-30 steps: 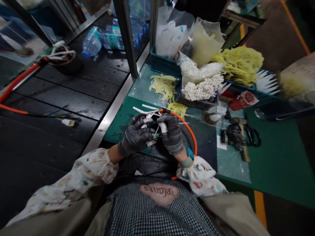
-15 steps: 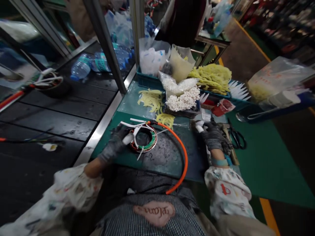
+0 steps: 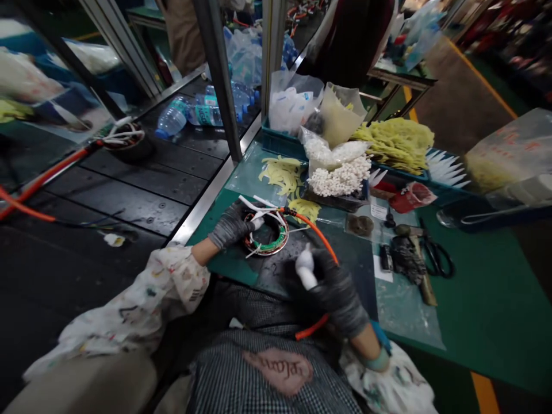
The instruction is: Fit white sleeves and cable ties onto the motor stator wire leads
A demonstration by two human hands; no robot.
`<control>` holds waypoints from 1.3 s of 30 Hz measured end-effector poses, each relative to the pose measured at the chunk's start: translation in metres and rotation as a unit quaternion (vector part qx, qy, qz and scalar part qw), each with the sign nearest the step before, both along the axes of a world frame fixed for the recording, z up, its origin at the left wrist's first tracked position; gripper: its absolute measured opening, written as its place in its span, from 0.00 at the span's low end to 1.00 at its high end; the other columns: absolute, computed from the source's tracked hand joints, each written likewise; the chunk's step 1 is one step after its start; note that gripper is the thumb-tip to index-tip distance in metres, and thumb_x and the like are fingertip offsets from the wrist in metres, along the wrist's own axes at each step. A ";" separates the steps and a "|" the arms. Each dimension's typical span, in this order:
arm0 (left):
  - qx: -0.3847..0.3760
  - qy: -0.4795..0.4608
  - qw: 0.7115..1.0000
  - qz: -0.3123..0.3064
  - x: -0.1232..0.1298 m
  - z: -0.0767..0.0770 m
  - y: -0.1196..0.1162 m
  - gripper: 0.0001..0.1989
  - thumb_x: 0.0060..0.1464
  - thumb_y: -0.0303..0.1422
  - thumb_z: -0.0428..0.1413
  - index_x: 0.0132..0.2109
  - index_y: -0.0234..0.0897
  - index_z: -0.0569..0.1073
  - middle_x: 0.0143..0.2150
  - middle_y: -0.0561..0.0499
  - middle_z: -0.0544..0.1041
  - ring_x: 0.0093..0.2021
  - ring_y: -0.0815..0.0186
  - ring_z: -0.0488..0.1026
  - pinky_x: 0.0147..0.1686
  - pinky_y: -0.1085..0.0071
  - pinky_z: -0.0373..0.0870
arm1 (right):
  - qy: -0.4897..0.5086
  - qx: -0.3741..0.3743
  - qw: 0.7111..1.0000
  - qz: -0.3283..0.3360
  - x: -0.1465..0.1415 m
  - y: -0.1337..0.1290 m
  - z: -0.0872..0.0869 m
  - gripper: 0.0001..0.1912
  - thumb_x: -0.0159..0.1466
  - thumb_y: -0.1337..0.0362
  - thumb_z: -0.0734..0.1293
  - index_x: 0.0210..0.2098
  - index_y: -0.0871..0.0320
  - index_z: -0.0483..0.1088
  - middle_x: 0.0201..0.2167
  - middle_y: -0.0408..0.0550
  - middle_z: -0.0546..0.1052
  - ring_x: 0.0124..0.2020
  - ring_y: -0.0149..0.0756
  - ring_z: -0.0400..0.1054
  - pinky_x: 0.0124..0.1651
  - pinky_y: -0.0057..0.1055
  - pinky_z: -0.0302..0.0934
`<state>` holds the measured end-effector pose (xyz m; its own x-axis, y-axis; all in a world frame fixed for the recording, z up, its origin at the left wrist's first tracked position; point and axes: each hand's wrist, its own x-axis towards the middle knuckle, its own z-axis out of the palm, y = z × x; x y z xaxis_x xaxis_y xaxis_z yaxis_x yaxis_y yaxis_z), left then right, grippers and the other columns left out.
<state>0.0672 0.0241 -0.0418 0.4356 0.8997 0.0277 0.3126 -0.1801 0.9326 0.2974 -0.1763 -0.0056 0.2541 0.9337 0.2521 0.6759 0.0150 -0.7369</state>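
Note:
My left hand, in a grey glove with a white-covered thumb, grips the left side of a motor stator. The stator is a ring of copper windings with green lining, lying on the green bench. White sleeved leads stick out at its top. From there an orange cable sleeve curves right and down towards my lap. My right hand, also gloved and with a white-covered digit, is over the cable, right of the stator. Motion smears its fingers, so whether they hold anything is unclear.
Yellow curved strips and a tray of small white pieces lie behind the stator. At right are a hammer, black scissors and a red roll. A dark slatted conveyor with another wound part runs along the left.
My right hand has moved left and towards me, from beside the tools to over the orange cable. My left hand stays at the stator. The whole view has shifted.

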 end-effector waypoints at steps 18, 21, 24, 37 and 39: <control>0.320 0.104 0.941 -0.035 -0.049 -0.007 -0.100 0.23 0.76 0.52 0.48 0.58 0.51 0.84 0.66 0.47 0.85 0.73 0.54 0.77 0.77 0.48 0.73 | -0.036 0.064 0.994 0.082 -0.043 -0.027 -0.020 0.14 0.72 0.56 0.74 0.55 0.43 0.86 0.47 0.48 0.90 0.46 0.51 0.86 0.56 0.51 0.84; 0.317 0.101 0.940 -0.075 -0.052 -0.008 -0.100 0.20 0.75 0.51 0.50 0.54 0.52 0.84 0.61 0.48 0.87 0.74 0.56 0.76 0.79 0.46 0.69 | -0.057 0.058 0.995 0.054 -0.045 -0.025 -0.013 0.13 0.71 0.53 0.75 0.52 0.46 0.87 0.39 0.48 0.89 0.37 0.49 0.85 0.47 0.48 0.85; 0.332 0.060 0.937 -0.088 -0.053 -0.007 -0.098 0.14 0.75 0.45 0.55 0.57 0.53 0.83 0.62 0.50 0.87 0.75 0.57 0.76 0.80 0.44 0.67 | -0.078 0.057 0.993 0.061 -0.045 -0.023 -0.007 0.12 0.71 0.53 0.74 0.50 0.48 0.87 0.36 0.49 0.88 0.32 0.48 0.83 0.39 0.46 0.84; 0.428 0.115 0.886 -0.138 -0.017 0.026 -0.078 0.19 0.79 0.44 0.53 0.67 0.47 0.79 0.69 0.48 0.83 0.75 0.58 0.75 0.76 0.56 0.72 | -0.231 0.128 0.964 -0.014 -0.021 -0.028 -0.010 0.13 0.72 0.50 0.72 0.50 0.49 0.82 0.29 0.48 0.83 0.27 0.46 0.78 0.36 0.45 0.80; 0.405 0.144 0.888 -0.163 -0.001 0.034 -0.072 0.20 0.79 0.44 0.52 0.68 0.45 0.79 0.69 0.47 0.83 0.75 0.56 0.75 0.76 0.56 0.71 | -0.262 0.123 0.957 -0.013 -0.013 -0.028 -0.010 0.15 0.72 0.49 0.73 0.50 0.51 0.82 0.33 0.52 0.85 0.31 0.49 0.80 0.39 0.47 0.81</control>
